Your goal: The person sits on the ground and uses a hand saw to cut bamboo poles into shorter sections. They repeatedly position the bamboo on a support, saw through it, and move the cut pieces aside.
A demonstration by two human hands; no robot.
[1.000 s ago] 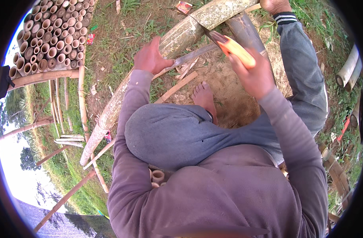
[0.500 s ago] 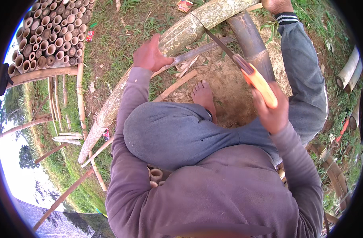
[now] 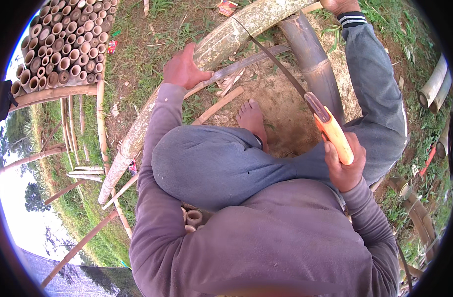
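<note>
A long, mottled bamboo pole runs slantwise from the lower left to the top of the view. My left hand is wrapped over it with the thumb spread to the right. In my right hand is the orange handle of a handsaw. The saw's thin, dark, curved blade reaches up and left to the pole, its far end at a dark cut line across the bamboo, right of my left hand. A thick, darker bamboo piece lies under the pole.
My bare foot stands on the dirt, and my other foot is against the pole's upper end. A rack of cut bamboo cups is at the far left. Bamboo poles lie at right; several cut pieces sit beside my thigh.
My right hand has drawn the saw back toward me, down and to the right, so more blade shows below the pole. My left hand keeps its hold on the pole.
</note>
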